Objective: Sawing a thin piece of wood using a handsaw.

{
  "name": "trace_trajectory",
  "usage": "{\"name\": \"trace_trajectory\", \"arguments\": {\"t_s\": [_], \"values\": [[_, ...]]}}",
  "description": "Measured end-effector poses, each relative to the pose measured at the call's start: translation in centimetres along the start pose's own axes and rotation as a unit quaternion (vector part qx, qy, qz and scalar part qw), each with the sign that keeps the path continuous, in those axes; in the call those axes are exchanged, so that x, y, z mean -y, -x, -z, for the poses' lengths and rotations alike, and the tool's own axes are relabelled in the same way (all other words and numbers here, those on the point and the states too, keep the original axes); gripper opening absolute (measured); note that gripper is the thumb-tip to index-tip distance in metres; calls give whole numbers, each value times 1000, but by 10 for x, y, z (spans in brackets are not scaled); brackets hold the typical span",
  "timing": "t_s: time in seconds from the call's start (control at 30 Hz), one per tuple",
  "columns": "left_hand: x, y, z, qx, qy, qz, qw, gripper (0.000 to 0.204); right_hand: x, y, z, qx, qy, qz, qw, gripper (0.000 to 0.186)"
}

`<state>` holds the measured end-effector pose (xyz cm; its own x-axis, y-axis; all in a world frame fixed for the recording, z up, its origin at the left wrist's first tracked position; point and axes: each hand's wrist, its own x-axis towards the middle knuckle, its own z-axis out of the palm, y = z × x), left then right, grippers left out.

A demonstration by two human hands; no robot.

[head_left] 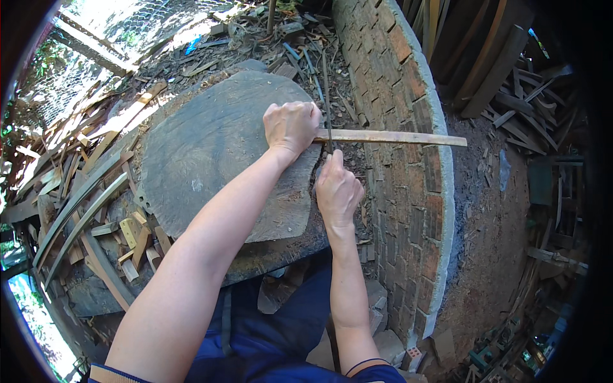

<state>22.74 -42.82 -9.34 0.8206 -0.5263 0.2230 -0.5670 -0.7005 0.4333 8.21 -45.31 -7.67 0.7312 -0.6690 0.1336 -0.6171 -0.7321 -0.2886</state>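
My left hand (290, 129) is closed over the near end of a narrow wooden strip (396, 136), pressing it onto a big grey tree stump (204, 147). The strip sticks out to the right past the stump's edge and over a brick wall. In my right hand (338, 191) is the handle end of a hand saw (327, 102); the grip itself is hidden by my fingers. Its long thin dark blade, seen edge-on, points away from me and crosses the strip just right of my left hand. The teeth cannot be made out.
Close on the right runs the low brick wall (402, 191) with a pale top edge. Offcuts (137, 236) and long curved wood strips (96, 198) lie left of the stump. More scrap wood (523, 108) is piled beyond the wall. Wire mesh (128, 32) stands at the far left.
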Motion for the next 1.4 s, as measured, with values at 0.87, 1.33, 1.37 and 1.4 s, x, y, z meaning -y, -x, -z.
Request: {"name": "trace_trajectory", "arguments": {"t_s": [0.87, 1.33, 1.37, 1.4], "values": [[-5, 0, 5, 12, -27, 37, 999, 33, -18, 42, -18, -18, -15, -13, 1000, 12], [2, 0, 5, 13, -10, 27, 1000, 35, -24, 59, -16, 16, -31, -19, 999, 14], [0, 0, 5, -2, -4, 16, 1000, 34, -24, 64, -9, 20, -22, -28, 999, 14], [-5, -3, 3, -21, 4, 1, 1000, 34, -18, 45, -1, 30, -19, -28, 999, 14]]}}
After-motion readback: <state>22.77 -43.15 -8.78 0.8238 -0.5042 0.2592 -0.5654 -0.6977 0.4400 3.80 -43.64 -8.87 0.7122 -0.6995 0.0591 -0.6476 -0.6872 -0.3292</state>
